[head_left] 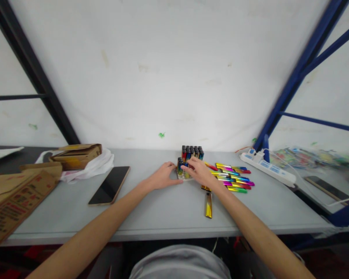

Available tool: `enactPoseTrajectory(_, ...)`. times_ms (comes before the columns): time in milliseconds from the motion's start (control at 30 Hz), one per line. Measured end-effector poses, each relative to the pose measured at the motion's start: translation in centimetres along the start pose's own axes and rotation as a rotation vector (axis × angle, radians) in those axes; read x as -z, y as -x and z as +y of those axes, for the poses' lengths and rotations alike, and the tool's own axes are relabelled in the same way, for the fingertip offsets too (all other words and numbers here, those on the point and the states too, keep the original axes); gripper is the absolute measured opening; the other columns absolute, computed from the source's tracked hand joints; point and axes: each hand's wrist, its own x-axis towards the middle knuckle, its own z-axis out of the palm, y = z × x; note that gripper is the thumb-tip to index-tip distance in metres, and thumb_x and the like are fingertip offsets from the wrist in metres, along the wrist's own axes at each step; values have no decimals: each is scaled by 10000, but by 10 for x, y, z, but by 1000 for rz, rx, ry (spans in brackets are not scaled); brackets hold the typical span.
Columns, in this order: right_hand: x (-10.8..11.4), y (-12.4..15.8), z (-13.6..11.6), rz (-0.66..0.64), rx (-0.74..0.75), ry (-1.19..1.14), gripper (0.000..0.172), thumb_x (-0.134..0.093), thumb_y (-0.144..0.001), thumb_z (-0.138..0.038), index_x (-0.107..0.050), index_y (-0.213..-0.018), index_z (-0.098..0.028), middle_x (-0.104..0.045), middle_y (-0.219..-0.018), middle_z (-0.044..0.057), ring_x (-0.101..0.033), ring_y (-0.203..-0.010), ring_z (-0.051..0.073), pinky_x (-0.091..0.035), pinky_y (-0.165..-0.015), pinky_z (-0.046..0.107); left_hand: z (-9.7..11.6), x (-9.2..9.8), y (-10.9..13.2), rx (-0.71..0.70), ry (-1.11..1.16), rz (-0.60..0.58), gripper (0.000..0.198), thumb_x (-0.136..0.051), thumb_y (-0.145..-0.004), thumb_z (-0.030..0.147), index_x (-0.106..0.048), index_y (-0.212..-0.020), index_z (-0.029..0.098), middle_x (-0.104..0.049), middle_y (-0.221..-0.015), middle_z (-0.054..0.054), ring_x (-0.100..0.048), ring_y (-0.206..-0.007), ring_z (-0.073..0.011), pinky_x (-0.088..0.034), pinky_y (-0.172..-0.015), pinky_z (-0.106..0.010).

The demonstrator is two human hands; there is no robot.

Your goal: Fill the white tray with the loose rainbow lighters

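A tray of upright lighters (192,152) with black tops stands at the middle of the grey table (163,209). My left hand (162,176) rests against the tray's left side, fingers curled at its edge. My right hand (200,170) reaches over the tray's front, its fingers closed on a lighter in the front row. Several shiny rainbow-coloured lighters (234,177) lie flat in rows just right of my right hand. One gold lighter (208,204) lies alone under my right wrist.
A dark phone (109,185) lies left of my left arm. Cardboard boxes (75,154) and a white plastic bag (93,164) sit at the far left. A white power strip (267,167) with cables lies at the right, by blue shelf posts (293,81).
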Motion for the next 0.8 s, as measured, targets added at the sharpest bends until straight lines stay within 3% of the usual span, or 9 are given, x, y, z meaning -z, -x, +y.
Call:
enactPoseTrajectory(200, 0, 2, -3, -78, -106, -31, 472, -516, -1088, -560, -594, -770, -220, -618, -658, 5, -552, -627, 181, -351, -640, 289, 0, 0, 0, 0, -7, 0, 580, -777, -839, 649, -736, -1203, 199, -733, -1197, -145, -686, -1157, -339, -560, -1063, -455)
enactPoseTrajectory(333, 1, 3, -4, -164, -76, -80, 402, -526, -1099, -503, -648, -856, -206, -698, -744, 31, -616, -679, 192, -400, -667, 283, 0, 0, 0, -14, 0, 3, 552, -769, -849, 641, -737, -1189, 208, -739, -1219, -143, -686, -1166, -335, -562, -1061, -453)
enactPoseTrajectory(533, 0, 4, 0, -175, -35, 100, 295, -546, -1110, -427, -664, -1012, -174, -747, -951, 104, -687, -870, 230, -460, -782, 309, 0, -1, 0, -10, -27, -7, 554, -776, -849, 628, -736, -1189, 193, -731, -1229, -158, -683, -1181, -336, -551, -1073, -437)
enactPoseTrajectory(700, -4, 6, -11, -208, -14, 248, 285, -541, -1111, -410, -679, -1048, -168, -760, -991, 131, -711, -919, 259, -465, -801, 323, 0, -2, 0, -13, -7, -3, 553, -766, -853, 638, -740, -1166, 182, -730, -1205, -157, -684, -1161, -338, -551, -1068, -443)
enactPoseTrajectory(800, -6, 4, -18, -265, 1, 327, 317, -589, -1084, -439, -699, -963, -168, -760, -973, 143, -714, -923, 281, -465, -820, 342, 0, -2, 0, -14, -1, -7, 515, -766, -860, 620, -736, -1154, 199, -728, -1209, -149, -676, -1183, -331, -546, -1080, -435)
